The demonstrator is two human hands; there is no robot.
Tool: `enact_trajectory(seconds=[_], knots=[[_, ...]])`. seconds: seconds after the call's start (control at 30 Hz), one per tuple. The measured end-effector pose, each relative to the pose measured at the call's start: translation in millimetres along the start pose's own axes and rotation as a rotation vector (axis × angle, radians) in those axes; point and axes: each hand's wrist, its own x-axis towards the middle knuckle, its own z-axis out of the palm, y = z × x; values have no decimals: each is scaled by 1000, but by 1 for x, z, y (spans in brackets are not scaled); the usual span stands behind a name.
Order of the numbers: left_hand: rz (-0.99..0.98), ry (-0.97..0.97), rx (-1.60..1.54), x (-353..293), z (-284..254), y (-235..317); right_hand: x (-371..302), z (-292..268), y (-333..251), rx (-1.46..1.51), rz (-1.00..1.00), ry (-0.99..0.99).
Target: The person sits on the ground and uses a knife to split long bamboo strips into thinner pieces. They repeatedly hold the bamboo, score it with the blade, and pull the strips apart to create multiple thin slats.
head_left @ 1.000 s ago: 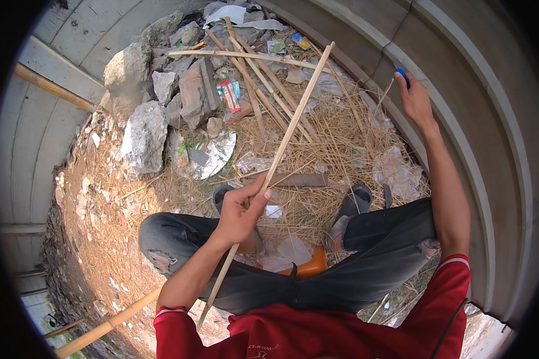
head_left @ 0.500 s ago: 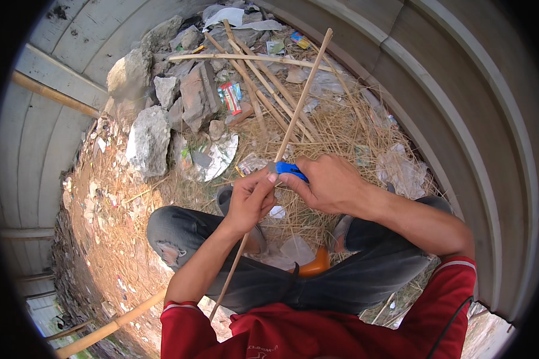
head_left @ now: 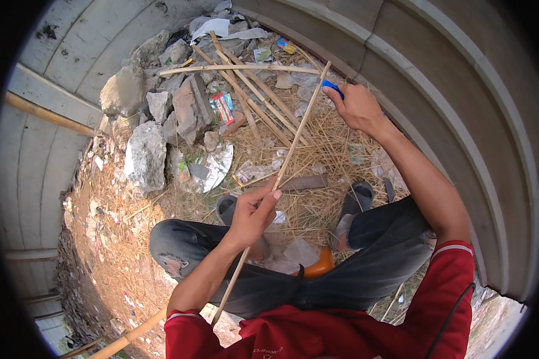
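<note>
My left hand point(head_left: 253, 216) is closed round a long thin bamboo stick point(head_left: 300, 135) at about its middle. The stick slants from beside my left thigh up and to the right, its far end pointing away from me. My right hand point(head_left: 360, 109) reaches out near that far end, wrapped round a blue utility knife point(head_left: 333, 90). The knife's front lies close beside the stick's tip; whether its blade touches the stick I cannot tell. Both my knees are bent, with a sandal point(head_left: 357, 197) on the ground between them.
Several split bamboo sticks point(head_left: 254, 99) lie crossed ahead, beside broken rocks point(head_left: 145, 157). Straw and litter cover the ground. An orange object point(head_left: 319, 263) lies between my legs. Corrugated metal walls point(head_left: 449, 102) curve along the right and left. Bamboo poles point(head_left: 54, 113) stick out at the left.
My right hand has moved up and away with the knife, from beside my left hand to the stick's far end. My left hand still grips the stick, slightly lower in view.
</note>
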Motion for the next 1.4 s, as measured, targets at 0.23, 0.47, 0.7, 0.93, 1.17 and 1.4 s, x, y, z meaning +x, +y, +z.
enact_trajectory(seconds=[0.23, 0.47, 0.7, 0.93, 1.17, 1.4], knots=[[48, 77, 155, 4, 3, -1, 25, 8, 12, 12, 158, 95], [73, 170, 238, -10, -16, -19, 45, -39, 119, 14, 311, 283], [243, 324, 324, 14, -17, 2, -10, -19, -30, 208, -55, -88], [282, 322, 397, 25, -9, 0, -75, 21, -102, 222, -311, -452], [274, 377, 596, 27, -14, -16, -51, 40, -74, 87, -312, -325], [238, 147, 532, -2, -1, -26, 33, 21, 42, 7, 187, 17]])
